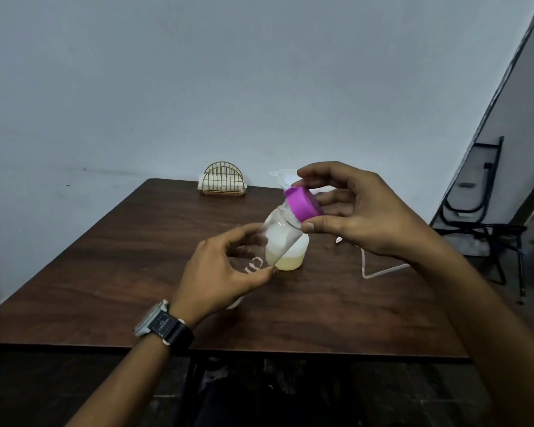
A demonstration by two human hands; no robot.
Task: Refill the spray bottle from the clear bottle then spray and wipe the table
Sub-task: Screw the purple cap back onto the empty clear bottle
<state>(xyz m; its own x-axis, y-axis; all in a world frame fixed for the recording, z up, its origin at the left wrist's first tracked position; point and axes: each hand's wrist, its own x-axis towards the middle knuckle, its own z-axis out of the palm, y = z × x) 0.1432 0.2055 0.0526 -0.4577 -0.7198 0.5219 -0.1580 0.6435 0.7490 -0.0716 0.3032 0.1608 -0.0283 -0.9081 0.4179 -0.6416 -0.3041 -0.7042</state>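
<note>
My left hand (pixel 225 269) grips the body of the clear bottle (pixel 279 232), which is held tilted above the brown table (pixel 105 288). Its purple cap (pixel 302 204) points up and to the right. My right hand (pixel 358 211) pinches that cap between thumb and fingers. Right behind the clear bottle stands a translucent white spray bottle body (pixel 295 257) with yellowish liquid at its bottom. A white funnel (pixel 282 177) shows just above and behind my right fingers. To the right, a thin white tube (pixel 383 271) lies on the table, its spray head hidden by my right hand.
A gold wire napkin holder (pixel 222 181) with white napkins stands at the table's far edge against the wall. A small white thing (pixel 236 303) peeks out under my left hand. A dark folding chair (pixel 484 217) stands to the right, off the table.
</note>
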